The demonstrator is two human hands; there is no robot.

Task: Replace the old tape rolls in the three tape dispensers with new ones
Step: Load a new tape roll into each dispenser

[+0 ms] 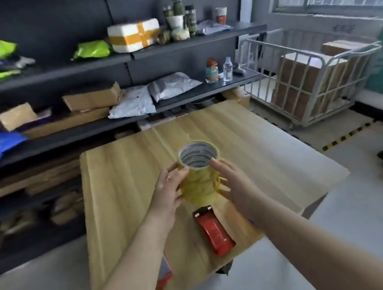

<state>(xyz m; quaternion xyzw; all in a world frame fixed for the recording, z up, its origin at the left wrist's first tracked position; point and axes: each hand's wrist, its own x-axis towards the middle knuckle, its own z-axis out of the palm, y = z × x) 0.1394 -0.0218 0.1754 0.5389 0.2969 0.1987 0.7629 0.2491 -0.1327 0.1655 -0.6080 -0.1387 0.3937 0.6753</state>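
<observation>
— Where's the new tape?
— Wrapped stack of tape rolls (200,177), upright over the table (123,181), left hand (170,187) and right hand (232,183) clasping its sides.
— Handling?
— Probably hefty, slick film; grip low.

Wooden table (244,138): tape stack (199,184) upright mid-table, red dispenser (216,231) nearer front edge, another dispenser (165,273) (mostly hidden by arm).
</observation>
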